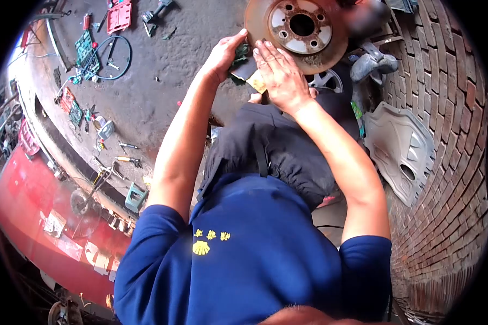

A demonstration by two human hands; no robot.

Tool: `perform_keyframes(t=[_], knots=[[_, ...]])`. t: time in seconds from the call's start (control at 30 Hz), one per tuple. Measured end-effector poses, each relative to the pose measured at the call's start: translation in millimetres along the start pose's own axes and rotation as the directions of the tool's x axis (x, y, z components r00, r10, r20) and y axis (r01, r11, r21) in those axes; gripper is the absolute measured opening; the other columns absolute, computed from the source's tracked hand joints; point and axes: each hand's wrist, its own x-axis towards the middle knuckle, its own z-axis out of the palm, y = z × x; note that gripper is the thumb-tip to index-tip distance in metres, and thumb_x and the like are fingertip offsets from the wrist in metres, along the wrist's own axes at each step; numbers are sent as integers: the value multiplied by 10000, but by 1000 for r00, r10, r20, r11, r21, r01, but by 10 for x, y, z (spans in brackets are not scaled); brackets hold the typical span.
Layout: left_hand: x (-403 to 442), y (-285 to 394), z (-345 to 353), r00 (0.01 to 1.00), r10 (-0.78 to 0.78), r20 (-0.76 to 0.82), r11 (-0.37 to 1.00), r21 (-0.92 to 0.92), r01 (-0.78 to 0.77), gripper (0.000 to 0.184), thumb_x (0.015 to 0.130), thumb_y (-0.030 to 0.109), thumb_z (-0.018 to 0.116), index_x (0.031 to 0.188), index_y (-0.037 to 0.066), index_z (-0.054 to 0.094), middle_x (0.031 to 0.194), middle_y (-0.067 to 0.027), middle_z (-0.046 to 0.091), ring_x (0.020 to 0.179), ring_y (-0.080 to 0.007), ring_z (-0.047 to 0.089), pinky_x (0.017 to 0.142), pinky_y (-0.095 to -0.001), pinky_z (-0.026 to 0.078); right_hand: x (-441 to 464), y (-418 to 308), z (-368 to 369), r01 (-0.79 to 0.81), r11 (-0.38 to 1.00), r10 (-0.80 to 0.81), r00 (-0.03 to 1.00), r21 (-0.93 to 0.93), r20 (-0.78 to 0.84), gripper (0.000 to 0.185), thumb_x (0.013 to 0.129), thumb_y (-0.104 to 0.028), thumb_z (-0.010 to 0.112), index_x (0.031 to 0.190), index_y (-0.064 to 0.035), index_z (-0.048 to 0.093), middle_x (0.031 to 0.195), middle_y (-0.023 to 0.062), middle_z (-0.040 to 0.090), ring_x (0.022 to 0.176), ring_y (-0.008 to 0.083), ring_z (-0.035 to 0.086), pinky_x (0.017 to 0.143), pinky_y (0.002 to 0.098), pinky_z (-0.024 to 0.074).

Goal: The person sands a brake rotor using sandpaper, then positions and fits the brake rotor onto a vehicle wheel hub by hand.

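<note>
A rusty brake disc (259, 21) with a bright centre and a large middle hole fills the top of the view. My left hand (226, 56) is at its lower left edge, fingers stretched toward the rim; its palm side is partly hidden. Flat against the disc's lower left rim lies my right hand (282, 75), fingers extended and nothing visible in them. Between the hands is a dark green crumpled piece (241, 56), with a yellowish scrap (256, 81) just below it.
Open tool cases, one red (119, 16) and one green (87, 54), lie on the floor at upper left beside a blue hose. A red panel (32, 206) is at left. On the right stand a grey shield (401, 146) and a brick wall (450, 108).
</note>
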Motion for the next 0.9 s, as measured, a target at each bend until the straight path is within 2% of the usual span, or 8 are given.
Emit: perform_keyframes(t=[0.17,0.27,0.4,0.47,0.67,0.83,0.87,0.9], knots=[[-126,84,94,999,-29,-36,994,105,32,446,1094,459,640,1157,47,797,955,-4,776,727,-87,641,684,-273,527,-576,310,-254,-48,999,47,999,26,9,510,1016,-85,528,1512,13,588,1632,195,542,1503,333,541,1247,475,417],[-56,70,54,998,-11,-66,989,148,21,465,1091,472,641,1176,42,796,950,-2,776,751,-84,632,707,-279,517,-754,304,-260,-81,996,82,997,-32,17,522,997,-81,550,1507,29,587,1629,199,543,1503,330,542,1252,470,409],[-59,62,50,999,-46,19,999,26,46,459,1087,457,655,1170,27,792,975,-5,777,810,-97,676,767,-285,556,-23,12,-14,-22,996,19,999,-88,-35,541,984,-142,590,1498,25,589,1658,202,508,1554,316,478,1287,456,356],[-27,62,39,996,-8,-85,998,67,14,453,1087,446,657,1171,21,789,996,-9,779,835,-96,691,795,-289,570,81,2,31,-58,998,56,995,-17,-81,552,979,-166,605,1501,14,590,1656,190,514,1540,301,496,1278,456,365],[23,12,-30,999,-46,12,995,84,45,455,1086,460,651,1174,37,794,1033,-8,787,920,-101,668,838,-292,522,-746,247,-315,-89,996,88,996,-23,-21,494,991,-126,571,1460,13,639,1596,190,581,1472,337,569,1223,466,434],[-53,11,17,1000,-23,7,1000,-4,23,433,1066,477,683,1128,63,795,973,-2,771,833,-107,688,747,-288,560,-13,-117,-8,-112,994,111,993,-12,-47,573,953,-108,595,1508,35,581,1650,213,514,1556,324,472,1296,465,331],[-39,22,-10,1000,-15,4,1000,5,15,433,1066,477,683,1128,63,795,973,-2,771,833,-107,688,747,-288,560,94,-160,56,-127,991,125,990,-29,-68,591,972,-88,540,1554,13,543,1684,189,478,1566,315,460,1293,465,344],[9,25,-56,999,-34,2,999,9,34,429,1067,472,682,1132,63,795,973,0,770,830,-105,684,750,-292,559,101,-134,25,-102,992,99,994,-72,-42,610,957,-135,604,1547,10,549,1681,191,481,1571,305,454,1299,463,334]])
